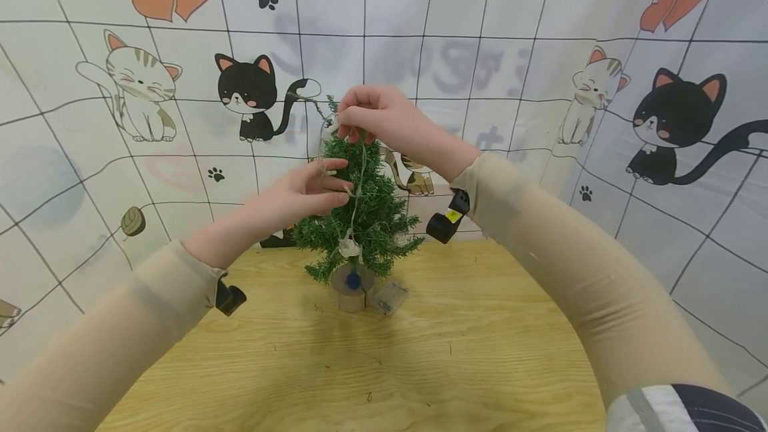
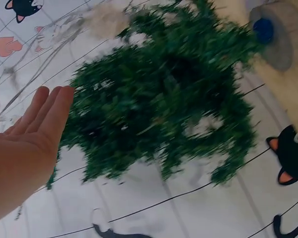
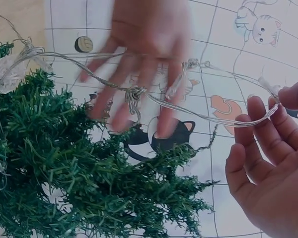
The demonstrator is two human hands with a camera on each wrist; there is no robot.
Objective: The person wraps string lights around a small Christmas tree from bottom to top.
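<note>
A small green artificial Christmas tree (image 1: 384,212) stands upright on the table. My right hand (image 1: 384,112), by the treetop, pinches a thin clear wire of a string of lights between thumb and fingertip. In the right wrist view, that light string (image 3: 208,117) runs in a loop from the pinch, with a knotted tangle (image 3: 135,94) along it and a clear flower-shaped light (image 3: 7,74) farther down. My left hand (image 1: 300,192) is at the left side of the branches, fingers extended, overlapping the wire in the right wrist view. Another flower-shaped light (image 1: 348,247) hangs low at the front.
The tree's round wooden base (image 1: 352,304) has a blue spot on its front. Beside it on the wood-grain table (image 1: 480,352) lies a flat transparent box (image 1: 391,297). Behind hangs a white gridded cloth (image 1: 390,12) printed with cats and hearts.
</note>
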